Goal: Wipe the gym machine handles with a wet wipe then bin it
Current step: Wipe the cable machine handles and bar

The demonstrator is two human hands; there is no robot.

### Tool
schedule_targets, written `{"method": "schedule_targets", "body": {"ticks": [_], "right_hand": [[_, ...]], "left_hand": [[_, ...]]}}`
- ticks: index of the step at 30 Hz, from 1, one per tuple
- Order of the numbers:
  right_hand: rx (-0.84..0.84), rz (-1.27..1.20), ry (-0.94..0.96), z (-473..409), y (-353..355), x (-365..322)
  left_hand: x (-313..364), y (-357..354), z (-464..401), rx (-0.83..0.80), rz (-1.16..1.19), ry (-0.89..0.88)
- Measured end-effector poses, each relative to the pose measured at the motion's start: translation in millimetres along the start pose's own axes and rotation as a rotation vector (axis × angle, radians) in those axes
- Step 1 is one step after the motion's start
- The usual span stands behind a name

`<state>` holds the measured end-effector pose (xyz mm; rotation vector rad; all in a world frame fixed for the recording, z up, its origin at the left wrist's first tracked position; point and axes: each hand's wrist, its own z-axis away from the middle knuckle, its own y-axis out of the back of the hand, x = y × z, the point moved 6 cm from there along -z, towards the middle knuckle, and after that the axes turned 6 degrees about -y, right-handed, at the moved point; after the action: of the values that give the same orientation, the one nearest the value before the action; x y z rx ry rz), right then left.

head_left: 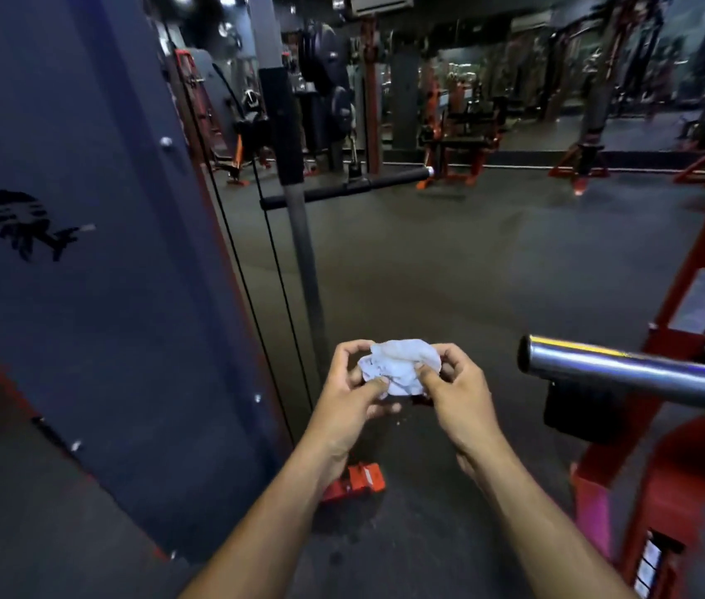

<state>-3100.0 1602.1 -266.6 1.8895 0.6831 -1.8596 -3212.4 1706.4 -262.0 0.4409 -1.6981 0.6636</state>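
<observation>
- head view: the left hand [348, 389] and the right hand [456, 389] are held out in front, at the middle of the picture, close together and above the dark floor [450, 252].
- between them is the wet wipe [398, 367], white and crumpled in a loose ball. the left hand pinches its left edge with thumb and curled fingers, the right hand pinches its right edge in the same way. the wipe touches nothing else.
- just to the right of the right hand ends a chrome bar [627, 369]; its round end points to the hands with a small gap between. the bar goes on to the right edge, on a red frame [687, 425].
- at the left stands a tall dark panel [82, 252], its right edge running down close beside the left forearm. two thin black cables [255, 296] and a grey post [305, 261] stand between the panel and the open floor.
- further away, behind the post, a black padded handle bar [350, 188] lies nearly level.
- under the left forearm a small red part [357, 482] sits on the floor.
- the floor between the post and the red frame is wide and open up to the far machines [458, 123].
</observation>
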Motion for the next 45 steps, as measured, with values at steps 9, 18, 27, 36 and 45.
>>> {"method": "schedule_targets", "body": {"ticks": [9, 18, 27, 36, 45], "right_hand": [[-0.225, -0.062, -0.023, -153.1, -51.8, -18.8], [-0.107, -0.033, -0.022, -324.6, -105.7, -24.3], [-0.057, 0.238, 0.004, -438.0, -83.6, -37.2], [0.035, 0.07, -0.015, -528.8, -33.8, -25.1], [0.103, -0.084, -0.034, -641.2, 86.9, -15.2]], "left_hand": [[10.8, 31.6, -156.4, 0.115, -0.101, -0.136], [-5.3, 77.6, -322.8, 0.08, -0.065, -0.207], [-18.2, 65.1, -462.1, -0.008, -0.27, -0.282], [-34.3, 10.3, -561.6, -0.083, -0.291, -0.309], [-69.2, -119.0, -680.8, -0.15, -0.324, -0.341]]}}
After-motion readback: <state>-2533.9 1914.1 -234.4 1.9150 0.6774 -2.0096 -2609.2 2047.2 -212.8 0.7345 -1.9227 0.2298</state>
